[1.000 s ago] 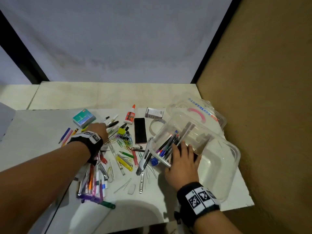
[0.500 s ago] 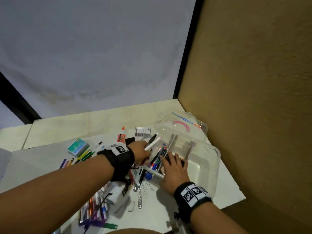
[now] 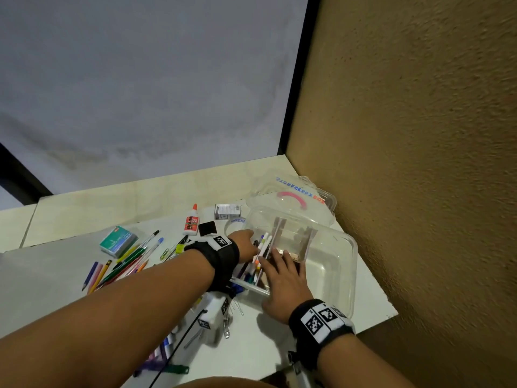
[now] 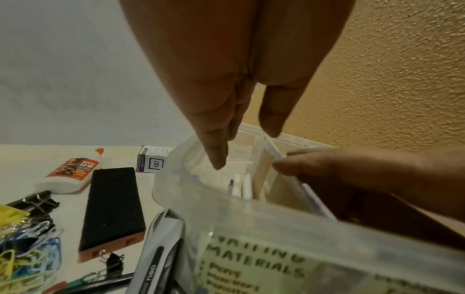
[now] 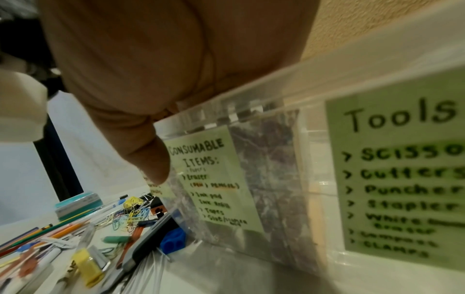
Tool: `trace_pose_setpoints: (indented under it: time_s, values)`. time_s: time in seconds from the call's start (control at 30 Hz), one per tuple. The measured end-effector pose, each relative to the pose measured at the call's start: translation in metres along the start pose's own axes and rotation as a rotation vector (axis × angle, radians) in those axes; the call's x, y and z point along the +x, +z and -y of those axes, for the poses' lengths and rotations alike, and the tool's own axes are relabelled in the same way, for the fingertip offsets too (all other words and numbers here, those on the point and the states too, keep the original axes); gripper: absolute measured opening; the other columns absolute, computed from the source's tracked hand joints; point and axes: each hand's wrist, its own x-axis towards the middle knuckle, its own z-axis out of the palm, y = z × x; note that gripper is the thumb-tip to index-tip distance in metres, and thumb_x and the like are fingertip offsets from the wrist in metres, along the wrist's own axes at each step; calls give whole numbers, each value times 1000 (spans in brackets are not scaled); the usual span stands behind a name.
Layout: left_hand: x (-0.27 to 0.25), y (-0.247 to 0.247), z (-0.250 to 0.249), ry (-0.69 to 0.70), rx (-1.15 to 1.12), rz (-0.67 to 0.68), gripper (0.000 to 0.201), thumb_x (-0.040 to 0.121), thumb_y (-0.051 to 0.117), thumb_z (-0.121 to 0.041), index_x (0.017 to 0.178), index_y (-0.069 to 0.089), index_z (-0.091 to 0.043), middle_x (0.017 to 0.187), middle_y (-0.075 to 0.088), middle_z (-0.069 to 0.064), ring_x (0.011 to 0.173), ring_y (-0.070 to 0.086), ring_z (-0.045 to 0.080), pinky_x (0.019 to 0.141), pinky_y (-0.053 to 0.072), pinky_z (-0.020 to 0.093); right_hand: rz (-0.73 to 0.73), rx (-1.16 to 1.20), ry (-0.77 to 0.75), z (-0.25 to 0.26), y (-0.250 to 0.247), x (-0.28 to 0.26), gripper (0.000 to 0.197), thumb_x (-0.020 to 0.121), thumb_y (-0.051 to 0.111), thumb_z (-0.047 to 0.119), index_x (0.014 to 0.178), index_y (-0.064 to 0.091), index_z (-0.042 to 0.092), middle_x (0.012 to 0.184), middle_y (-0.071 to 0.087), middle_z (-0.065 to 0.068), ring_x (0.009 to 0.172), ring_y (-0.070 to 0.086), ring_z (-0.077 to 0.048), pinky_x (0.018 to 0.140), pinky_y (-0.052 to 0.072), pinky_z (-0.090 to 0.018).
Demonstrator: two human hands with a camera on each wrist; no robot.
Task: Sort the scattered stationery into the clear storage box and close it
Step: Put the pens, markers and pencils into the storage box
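The clear storage box (image 3: 347, 247) stands at the table's right edge, its lid (image 3: 293, 191) off behind it. Several pens (image 3: 263, 247) lie in its left compartment, labelled for writing materials (image 4: 254, 256). My left hand (image 3: 246, 245) hovers over that compartment with straight fingers (image 4: 216, 151) and holds nothing. My right hand (image 3: 282, 278) rests on the box's near rim, fingers straight inside against a divider (image 4: 266, 169), thumb (image 5: 156, 171) pressed on the outer wall. More pens and pencils (image 3: 123, 264) lie scattered to the left.
On the table are a glue bottle (image 3: 191, 223), a green staple box (image 3: 119, 241), a black eraser (image 4: 110, 210), a small white box (image 3: 227, 211), paper clips (image 4: 25, 258) and a blue sharpener (image 5: 173, 239). A tan wall (image 3: 419, 163) stands right beside the box.
My left hand carried a few markers from the pile on the left to the box and let them go in its left compartment. The right hand stayed on the box.
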Motion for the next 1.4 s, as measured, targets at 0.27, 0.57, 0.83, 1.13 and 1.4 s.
trace_pose_setpoints:
  time_s: [0.27,0.57,0.83,1.13,1.4]
  values:
    - [-9,-11,37,39,-496,-108,27,92,49,-2,115,62,-3,93,67,6,78,62,13,73,54,21,-30,-73,29,6,7,1,91,79,59,30,150,2,32,159,-8,-3,146,-9,-30,114,-5,-61]
    - [-18,-10,126,-126,-108,-153,22,89,51,-11,105,66,-15,117,64,4,108,59,22,83,42,22,-115,-60,135,24,12,12,82,85,52,26,150,2,32,160,-7,-2,147,-7,-31,113,-6,-58]
    - [-26,11,156,-130,213,46,30,90,49,-10,117,59,-17,123,60,4,114,55,23,92,44,28,-130,-25,221,15,15,15,81,85,54,28,150,6,32,160,-3,-2,147,-4,-30,116,1,-61]
    - [-51,-6,202,-229,307,-14,32,90,58,-19,122,57,-19,130,54,6,119,53,23,96,44,29,-289,44,-68,89,-5,19,64,88,52,38,146,29,24,158,14,-4,146,3,-28,117,-1,-49]
    - [-81,-7,250,-352,311,-46,32,93,48,-20,124,56,-21,127,55,7,116,54,24,94,45,29,190,-98,-130,130,48,78,32,88,53,18,119,55,7,120,58,-12,114,53,-29,98,46,-39]
